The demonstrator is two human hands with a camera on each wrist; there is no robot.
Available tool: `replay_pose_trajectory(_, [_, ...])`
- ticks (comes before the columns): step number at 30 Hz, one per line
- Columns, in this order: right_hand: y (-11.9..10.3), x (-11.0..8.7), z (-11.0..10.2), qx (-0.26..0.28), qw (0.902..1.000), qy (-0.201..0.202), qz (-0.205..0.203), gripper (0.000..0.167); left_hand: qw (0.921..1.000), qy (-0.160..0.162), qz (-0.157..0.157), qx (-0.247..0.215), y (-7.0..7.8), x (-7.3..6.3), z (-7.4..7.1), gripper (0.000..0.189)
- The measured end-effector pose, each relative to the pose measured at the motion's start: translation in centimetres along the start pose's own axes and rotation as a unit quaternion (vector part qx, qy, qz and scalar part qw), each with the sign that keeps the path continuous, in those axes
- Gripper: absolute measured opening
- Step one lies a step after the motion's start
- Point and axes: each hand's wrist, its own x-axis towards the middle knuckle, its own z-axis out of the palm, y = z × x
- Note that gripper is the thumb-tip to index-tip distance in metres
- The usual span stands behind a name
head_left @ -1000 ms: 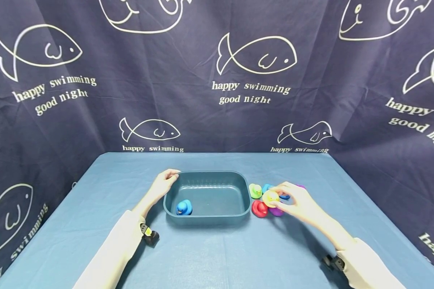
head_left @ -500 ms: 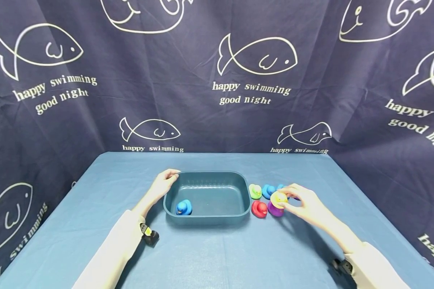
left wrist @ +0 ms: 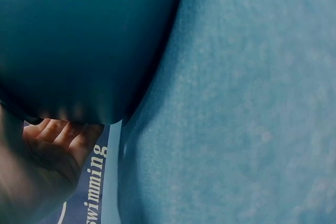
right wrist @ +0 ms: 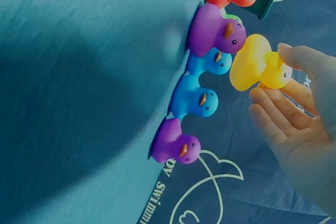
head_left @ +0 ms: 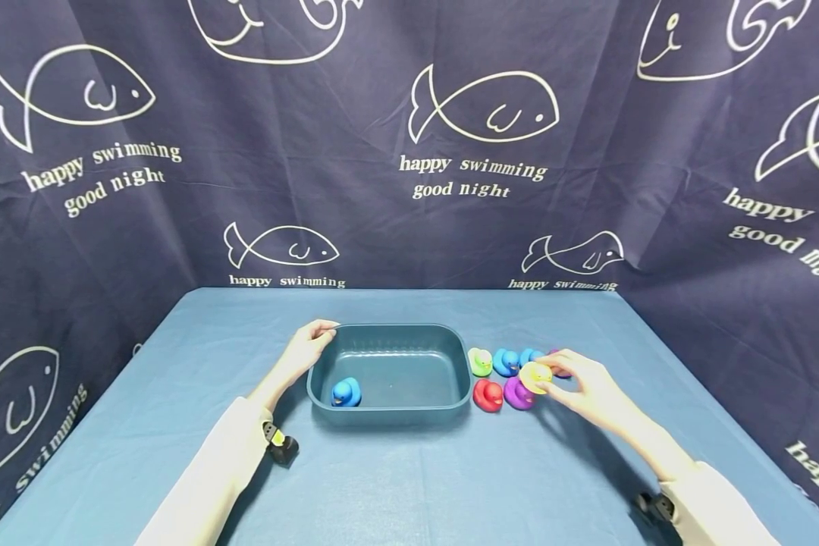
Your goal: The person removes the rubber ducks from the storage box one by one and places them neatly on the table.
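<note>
My right hand pinches a yellow rubber duck between thumb and fingers, held above the table. Close by stand a purple duck, a red duck, a green duck, two blue ducks, one of them the left blue duck, and another purple duck partly behind the hand in the head view. My left hand grips the far left corner of a dark teal bin; its fingertips are partly hidden in the left wrist view. Inside the bin, at its near left, sits a blue duck.
A blue cloth covers the table. Behind it and at both sides hangs a dark curtain with white fish prints. The ducks stand close to the bin's right side.
My right hand has moved to the right with the yellow duck, uncovering the blue ducks and the near purple one. The left hand and the bin have stayed in place.
</note>
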Motion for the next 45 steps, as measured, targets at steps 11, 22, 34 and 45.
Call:
replay_pose_trajectory(11, [0.8, -0.7, -0.2, -0.008, 0.9999, 0.003, 0.009, 0.042, 1.0000, -0.001, 0.003, 0.004, 1.8, -1.1, -0.2, 0.028])
replay_pose_trajectory(22, [1.3, -1.8, -0.3, -0.021, 0.9995, -0.015, 0.016, 0.042, 1.0000, -0.001, 0.000, 0.002, 1.8, -1.0, -0.1, 0.028])
replay_pose_trajectory(34, [1.6, -2.3, -0.1, 0.006, 0.9972, -0.055, 0.050, 0.036, 1.0000, 0.001, -0.007, 0.003, -2.2, 0.9, 0.2, 0.027])
replay_pose_trajectory(45, [1.7, -2.5, -0.1, -0.004, 0.9951, -0.074, 0.066, 0.035, 1.0000, 0.003, -0.002, -0.001, -2.3, 0.9, 0.2, 0.027])
